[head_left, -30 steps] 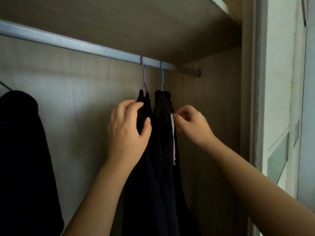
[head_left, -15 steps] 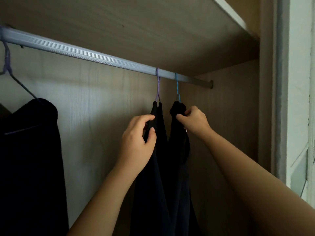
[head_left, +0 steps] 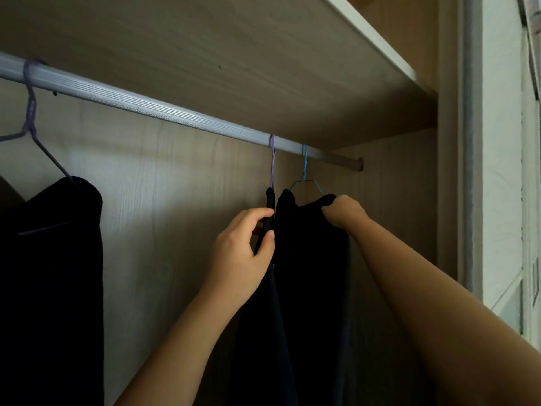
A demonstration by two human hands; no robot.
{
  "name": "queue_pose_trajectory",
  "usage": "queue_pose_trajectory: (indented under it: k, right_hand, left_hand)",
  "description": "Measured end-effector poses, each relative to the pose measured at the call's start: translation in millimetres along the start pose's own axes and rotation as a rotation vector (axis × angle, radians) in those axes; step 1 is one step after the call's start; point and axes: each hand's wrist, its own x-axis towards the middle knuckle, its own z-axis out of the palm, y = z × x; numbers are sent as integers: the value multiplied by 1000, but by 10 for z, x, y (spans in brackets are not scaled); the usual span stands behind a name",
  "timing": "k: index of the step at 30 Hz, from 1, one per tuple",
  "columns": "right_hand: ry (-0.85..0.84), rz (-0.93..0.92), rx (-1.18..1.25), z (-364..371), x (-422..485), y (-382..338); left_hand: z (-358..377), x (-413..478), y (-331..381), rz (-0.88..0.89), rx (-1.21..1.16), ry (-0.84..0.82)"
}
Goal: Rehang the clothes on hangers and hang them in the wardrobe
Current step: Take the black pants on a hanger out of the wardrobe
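Two dark garments hang side by side from the silver wardrobe rail (head_left: 164,108). One hangs on a purple hanger (head_left: 272,162), the other on a blue hanger (head_left: 304,168). My left hand (head_left: 243,253) grips the top edge of the left dark garment (head_left: 265,332) just below the purple hook. My right hand (head_left: 342,210) pinches the right shoulder of the right dark garment (head_left: 313,273), pulled out along the blue hanger's arm. That garment's left shoulder bunches near the hook.
A third dark garment (head_left: 55,273) hangs on another purple hanger (head_left: 30,118) at the far left. A wooden shelf (head_left: 263,54) lies close above the rail. The wardrobe's side wall (head_left: 404,215) and a white door frame (head_left: 497,171) stand to the right.
My right hand has drawn the right garment's shoulder outward to the right, baring the blue hanger's wire arms. My left hand keeps its grip on the left garment. The view has tilted upward.
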Motion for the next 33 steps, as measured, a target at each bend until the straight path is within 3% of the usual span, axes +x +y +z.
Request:
queue_pose_trajectory:
  k: [4,16,23,28,33]
  right_hand:
    - [54,-53,175,4,47,33]
    - [200,-155,397,-181,26,-20]
    - [198,-214,486,-359,-416,228]
    - [311,-316,461,-370,-968,682]
    - [273,-297,455,-577,-1472,1190]
  left_hand:
    - [-33,12,33,-3,4,-50]
    - [22,-13,9,-76,-62,-65]
    - [174,-54,16,-67,-7,9]
    - [389,-87,196,152,319,232]
    - [729,-186,363,322,179,189]
